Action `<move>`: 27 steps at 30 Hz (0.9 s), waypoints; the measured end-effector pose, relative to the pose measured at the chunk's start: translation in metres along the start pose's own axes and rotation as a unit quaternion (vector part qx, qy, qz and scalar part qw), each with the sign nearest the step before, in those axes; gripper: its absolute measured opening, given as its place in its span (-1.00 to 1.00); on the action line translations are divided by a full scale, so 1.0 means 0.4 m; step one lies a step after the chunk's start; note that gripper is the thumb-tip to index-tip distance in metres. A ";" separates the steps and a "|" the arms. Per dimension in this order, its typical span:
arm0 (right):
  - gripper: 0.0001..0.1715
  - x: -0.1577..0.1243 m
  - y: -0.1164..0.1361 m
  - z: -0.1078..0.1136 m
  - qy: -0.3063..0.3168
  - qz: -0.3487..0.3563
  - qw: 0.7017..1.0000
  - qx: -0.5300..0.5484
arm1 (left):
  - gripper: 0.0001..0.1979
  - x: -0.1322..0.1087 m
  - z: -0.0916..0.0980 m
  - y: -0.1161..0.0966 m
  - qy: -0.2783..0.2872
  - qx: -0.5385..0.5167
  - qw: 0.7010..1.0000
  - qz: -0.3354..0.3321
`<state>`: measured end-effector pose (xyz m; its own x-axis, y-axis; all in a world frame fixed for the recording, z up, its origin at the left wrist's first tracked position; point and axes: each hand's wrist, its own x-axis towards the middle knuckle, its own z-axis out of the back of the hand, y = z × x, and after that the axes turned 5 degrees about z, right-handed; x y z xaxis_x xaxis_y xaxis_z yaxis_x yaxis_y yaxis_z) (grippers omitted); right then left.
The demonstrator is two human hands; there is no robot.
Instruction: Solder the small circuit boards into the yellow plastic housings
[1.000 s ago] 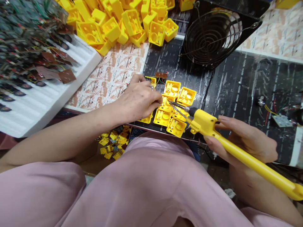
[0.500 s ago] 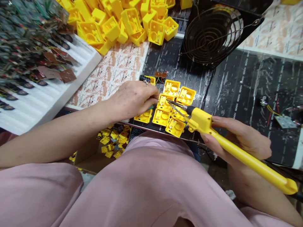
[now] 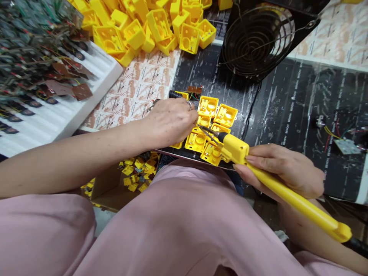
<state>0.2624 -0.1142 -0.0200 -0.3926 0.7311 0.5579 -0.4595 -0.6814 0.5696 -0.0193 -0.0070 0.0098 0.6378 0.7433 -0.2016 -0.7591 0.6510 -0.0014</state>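
My right hand (image 3: 283,168) is wrapped round a yellow soldering iron (image 3: 261,172). Its dark tip and a thin metal guide point left, over a group of small yellow plastic cases (image 3: 212,153) at the table's front edge. My left hand (image 3: 175,119) is closed above the left cases, fingertips pinched near the iron's tip; what they hold is hidden. A thin piece sticks out beside this hand, too small to name. Past its knuckles lie a black round part (image 3: 174,94) and a small brown circuit board (image 3: 194,89) with wires.
More yellow cases (image 3: 189,38) are heaped at the back. A white foam tray (image 3: 94,69) at left carries wired circuit boards. A black fan (image 3: 254,46) stands at the back, its cable crossing the table. At right lies a wired board (image 3: 346,146). Below the edge sits a cardboard box (image 3: 107,188).
My left hand has shifted slightly right over the cases, covering more of them. The soldering iron in my right hand has moved a little left and down.
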 end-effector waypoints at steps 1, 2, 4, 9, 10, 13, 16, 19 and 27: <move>-0.83 0.008 0.002 -0.001 0.006 0.011 1.000 -0.004 | -0.68 0.002 0.004 -0.001 0.010 -0.003 1.000 0.003; -0.84 0.019 0.005 -0.001 0.013 0.028 0.999 -0.010 | -0.70 0.004 0.008 -0.003 0.019 -0.008 1.000 0.007; -0.82 0.046 0.012 0.002 0.021 0.078 0.996 -0.025 | -0.73 0.007 0.014 -0.007 0.032 -0.020 0.999 0.016; -0.80 0.098 0.023 0.022 0.068 0.164 0.982 -0.070 | -0.73 0.011 0.013 -0.007 0.037 -0.019 0.999 0.013; -0.81 0.099 0.023 0.027 0.073 0.167 0.981 -0.069 | -0.72 0.011 0.012 -0.004 0.032 -0.018 0.999 0.009; -0.82 0.087 0.022 0.040 0.068 0.148 0.986 -0.045 | -0.70 0.012 0.008 0.002 0.017 -0.014 1.000 -0.004; -0.83 0.074 0.021 0.036 0.082 0.093 0.991 -0.044 | -0.69 0.013 0.005 0.004 0.020 0.002 1.000 -0.005; -0.79 0.075 0.020 0.027 0.058 0.120 0.990 -0.053 | -0.67 0.014 0.001 0.003 0.016 0.000 1.000 -0.003; -0.79 0.045 0.028 0.077 0.084 0.003 0.996 -0.041 | -0.66 0.010 0.004 0.005 0.015 0.004 1.000 -0.012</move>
<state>0.2749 -0.1097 0.0149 -0.5200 0.7267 0.4488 -0.5174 -0.6861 0.5115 -0.0179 -0.0026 0.0105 0.6508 0.7231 -0.2313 -0.7430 0.6693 0.0019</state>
